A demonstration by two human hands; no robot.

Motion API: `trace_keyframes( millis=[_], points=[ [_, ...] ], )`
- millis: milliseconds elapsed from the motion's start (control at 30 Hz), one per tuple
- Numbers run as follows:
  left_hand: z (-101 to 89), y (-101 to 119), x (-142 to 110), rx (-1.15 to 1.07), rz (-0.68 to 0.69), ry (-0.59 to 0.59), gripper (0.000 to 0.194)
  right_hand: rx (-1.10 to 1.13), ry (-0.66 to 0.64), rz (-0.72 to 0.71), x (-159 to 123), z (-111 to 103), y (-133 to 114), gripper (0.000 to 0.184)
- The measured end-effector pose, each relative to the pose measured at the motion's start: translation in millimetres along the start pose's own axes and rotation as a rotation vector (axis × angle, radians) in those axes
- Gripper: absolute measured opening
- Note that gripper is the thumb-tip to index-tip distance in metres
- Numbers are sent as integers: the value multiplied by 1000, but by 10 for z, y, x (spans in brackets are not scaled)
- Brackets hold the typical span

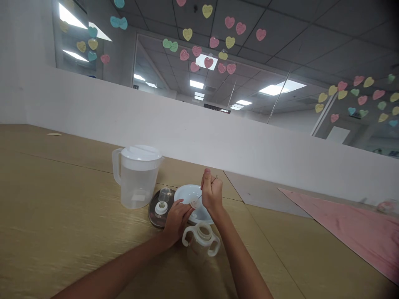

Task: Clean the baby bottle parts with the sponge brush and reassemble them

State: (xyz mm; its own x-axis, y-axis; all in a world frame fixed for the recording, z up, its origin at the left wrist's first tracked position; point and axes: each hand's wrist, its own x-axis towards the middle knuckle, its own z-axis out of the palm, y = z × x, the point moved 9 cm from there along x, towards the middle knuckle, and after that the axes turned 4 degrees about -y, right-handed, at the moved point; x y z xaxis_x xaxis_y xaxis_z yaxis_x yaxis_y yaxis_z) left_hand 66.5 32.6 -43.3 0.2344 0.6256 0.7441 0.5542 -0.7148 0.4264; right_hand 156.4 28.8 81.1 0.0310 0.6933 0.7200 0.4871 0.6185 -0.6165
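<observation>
Forearms (134, 261): bare, entering from bottom edge, two-handled bottle (199, 246) between them, upright, open-mouthed, translucent
Pale slip (54, 134): flat on tan table (62, 207), far left, near wall, well apart from everything else
Pitcher (139, 182): translucent, upright on table, white lid (141, 152) on, handle to the left, spout to the right, pale label low on side
Tray (157, 222): dark, metallic, just right of pitcher, clear dome cap (164, 194) and white ring (161, 208) on it, ring nearer camera
Left hand (177, 218): fingers mostly closed, pinching a small pale round piece (193, 204), right of tray
Bowl (188, 192): white, partly behind both hands, overlaps tray edge from here, cannot tell if resting on it
Pale round piece: at left fingertips, in front of bowl's middle, too small to make out detail
Thin tool (199, 198): slim, looped top end, lower end slants down to pale piece, contact too small to confirm
Right hand (212, 192): closed in loose fist around thin tool, thumb up, above bowl's right side
Pink sheet (349, 224): flat, far right, well apart from hands
Wall (187, 128): white, behind table, glass above with heart-shaped notes (207, 11)
</observation>
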Motion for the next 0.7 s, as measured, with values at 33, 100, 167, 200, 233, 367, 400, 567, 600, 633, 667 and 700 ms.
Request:
trace_keyframes(
  millis=[33, 100, 167, 200, 233, 367, 400, 567, 600, 633, 667, 700],
  points=[
    [1, -1, -1, -2, 3, 1, 37, 7, -12, 9, 4, 10, 1, 60],
    [0, -6, -3, 0, 9, 8, 38, 51, -40, 31, 8, 39, -2, 60],
    [2, -7, -4, 7, 16, 13, 38, 113, -69, 47, 9, 75, -14, 60],
    [2, -8, -4, 11, 18, 15, 38, 139, -80, 51, 8, 90, -21, 61],
    [4, -8, -3, 15, 19, 14, 38, 156, -85, 52, 7, 99, -27, 61],
    [0, -5, 0, 14, 11, 14, 39, 126, -66, 26, 1, 84, -36, 60],
    [-3, -2, 1, 12, 9, 12, 39, 98, -58, 12, -1, 75, -38, 60],
    [-12, 14, 7, 3, 4, 3, 37, -28, -35, -30, -7, 37, -29, 59],
    [-14, 14, 8, 2, 2, 2, 37, -46, -32, -35, -6, 31, -28, 60],
    [-14, 14, 9, 1, 0, 1, 38, -64, -30, -39, -4, 26, -30, 60],
    [-12, 14, 10, -1, -1, -2, 38, -80, -30, -41, -2, 25, -32, 60],
    [-11, 15, 10, -2, -3, -5, 38, -94, -34, -41, 0, 28, -33, 60]
  ],
)
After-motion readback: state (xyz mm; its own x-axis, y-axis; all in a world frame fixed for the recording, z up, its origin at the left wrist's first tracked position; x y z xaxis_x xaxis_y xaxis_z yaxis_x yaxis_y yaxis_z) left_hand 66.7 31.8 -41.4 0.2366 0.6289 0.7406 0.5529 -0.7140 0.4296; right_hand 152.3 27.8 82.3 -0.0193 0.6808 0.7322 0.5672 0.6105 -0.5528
